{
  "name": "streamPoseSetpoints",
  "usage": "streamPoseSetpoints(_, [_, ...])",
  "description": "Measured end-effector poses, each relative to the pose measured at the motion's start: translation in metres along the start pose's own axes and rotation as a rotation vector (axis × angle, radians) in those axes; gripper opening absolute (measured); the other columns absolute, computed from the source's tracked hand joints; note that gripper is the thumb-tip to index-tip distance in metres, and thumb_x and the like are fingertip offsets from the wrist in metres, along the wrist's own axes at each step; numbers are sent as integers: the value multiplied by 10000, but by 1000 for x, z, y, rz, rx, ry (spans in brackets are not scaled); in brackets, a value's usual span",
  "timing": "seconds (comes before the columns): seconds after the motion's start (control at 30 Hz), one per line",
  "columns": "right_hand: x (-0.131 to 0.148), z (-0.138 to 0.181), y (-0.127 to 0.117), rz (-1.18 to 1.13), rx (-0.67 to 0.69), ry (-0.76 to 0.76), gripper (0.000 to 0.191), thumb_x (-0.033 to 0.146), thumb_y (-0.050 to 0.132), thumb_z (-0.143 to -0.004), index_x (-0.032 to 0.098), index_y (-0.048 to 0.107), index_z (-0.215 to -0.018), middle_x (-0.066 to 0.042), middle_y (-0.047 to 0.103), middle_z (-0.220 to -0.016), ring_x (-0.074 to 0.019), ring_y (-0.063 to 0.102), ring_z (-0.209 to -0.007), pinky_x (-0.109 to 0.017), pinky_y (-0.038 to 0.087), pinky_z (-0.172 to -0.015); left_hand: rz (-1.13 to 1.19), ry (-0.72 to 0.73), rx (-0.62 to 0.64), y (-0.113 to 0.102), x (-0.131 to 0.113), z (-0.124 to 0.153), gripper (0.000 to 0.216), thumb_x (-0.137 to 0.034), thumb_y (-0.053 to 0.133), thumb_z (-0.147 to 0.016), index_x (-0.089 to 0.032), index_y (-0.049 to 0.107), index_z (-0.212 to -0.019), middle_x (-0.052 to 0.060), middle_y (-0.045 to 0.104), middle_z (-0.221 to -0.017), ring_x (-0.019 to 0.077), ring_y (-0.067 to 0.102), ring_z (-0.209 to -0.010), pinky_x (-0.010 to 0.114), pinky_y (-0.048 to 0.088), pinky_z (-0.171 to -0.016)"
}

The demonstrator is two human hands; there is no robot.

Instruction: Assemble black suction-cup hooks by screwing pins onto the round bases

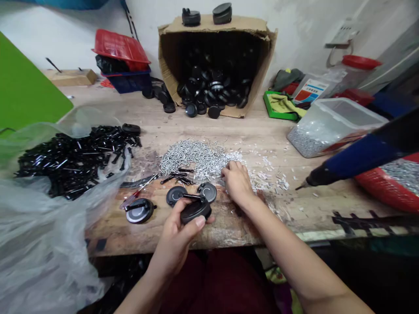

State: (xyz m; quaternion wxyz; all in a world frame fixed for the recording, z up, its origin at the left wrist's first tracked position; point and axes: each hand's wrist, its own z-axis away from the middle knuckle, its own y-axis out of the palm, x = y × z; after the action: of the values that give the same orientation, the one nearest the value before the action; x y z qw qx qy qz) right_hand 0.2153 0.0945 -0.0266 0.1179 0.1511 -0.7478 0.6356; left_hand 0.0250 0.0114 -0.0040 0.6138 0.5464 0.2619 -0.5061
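Housing (195, 211) of black plastic, round and flat, sits clamped in the left hand (175, 237), thumb across its near rim and fingers curled under it, held just above the near edge of the worn wooden table (229, 131). A thin black bar lies across the top of the housing.

The right hand (236, 182) rests on the table just beyond, its fingers bent down into the edge of a spread heap of small silver screws (193, 157); whether they pinch one cannot be told.

Between the hands and the heap lie two round black discs with grey faces (176, 195) (207, 192), and to their left a third disc with a black bar on it (140, 211). A red-handled screwdriver (139, 192) lies beside that.

Further left, a pile of short glossy black sticks (75, 157) spills from a clear plastic bag (39, 244). At the back, a tipped cardboard box (170, 48) holds many black round parts. To the right stand a clear plastic tub (330, 126) of screws and a blue-and-black power driver (356, 157).
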Motion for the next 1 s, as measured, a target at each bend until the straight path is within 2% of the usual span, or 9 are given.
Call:
streamPoseSetpoints(0.1, [0,-1,4,-8,3,-26,194,62,452,-809,178,569,-707,-94,549,-854,-253,454,-889,-405,362,-816,129,-79,43,-1,-2,-1,299,-242,695,-730,-185,589,-1003,52,652,-981,201,636,-893,417,473,-931])
streamPoseSetpoints(0.2, [14,17,-10,-58,10,-74,191,49,424,-847,170,562,-796,-83,565,-864,-224,490,-867,-365,399,-788,233,-107,89,-3,-3,-2,256,-211,658,-762,-178,592,-1007,65,637,-1046,208,618,-940,446,450,-958])
streamPoseSetpoints(0.27, [28,34,-24,-177,1,-131,166,79,422,-893,187,548,-885,-45,581,-878,-167,530,-831,-291,435,-744,252,-99,106,-3,-3,-3,241,-198,637,-781,-173,593,-1017,66,627,-1069,205,603,-959,440,447,-963])
streamPoseSetpoints(0.3, [35,43,-31,-354,-28,-181,143,98,441,-906,193,548,-906,-30,591,-882,-146,550,-821,-269,446,-739,249,-91,113,-2,-2,-3,241,-191,631,-788,-172,592,-1025,67,621,-1079,204,592,-978,431,447,-963])
streamPoseSetpoints(0.37, [48,57,-42,-576,-84,-231,105,122,505,-898,206,565,-880,-1,604,-841,-122,575,-793,-244,458,-723,242,-75,130,0,-2,-3,245,-181,627,-795,-176,588,-1037,62,612,-1088,205,565,-1025,406,449,-956])
streamPoseSetpoints(0.43, [56,66,-46,-685,-117,-247,100,115,546,-878,203,582,-848,9,609,-804,-110,587,-766,-232,461,-707,228,-59,141,2,-1,-2,250,-184,634,-793,-187,583,-1039,52,608,-1088,205,541,-1062,364,457,-934])
streamPoseSetpoints(0.6, [57,72,-43,-661,-124,-271,93,96,540,-879,172,583,-845,-12,599,-807,-110,579,-782,-229,465,-718,43,-33,52,4,3,5,361,-219,693,-758,-207,561,-1094,26,630,-1037,167,570,-1001,241,453,-859])
streamPoseSetpoints(0.8, [59,79,-45,-530,-131,-330,112,84,488,-898,147,570,-854,-48,586,-834,-144,562,-846,-273,466,-769,-159,42,4,6,2,16,507,-209,724,-731,-266,519,-1191,13,580,-1218,176,548,-1119,231,435,-922])
streamPoseSetpoints(1.0, [53,83,-46,-780,-81,-191,65,141,587,-858,181,621,-897,-27,623,-892,-132,596,-879,-256,476,-797,38,-14,34,12,9,16,453,-224,735,-715,-218,566,-1135,35,630,-1131,180,572,-1059,260,445,-915])
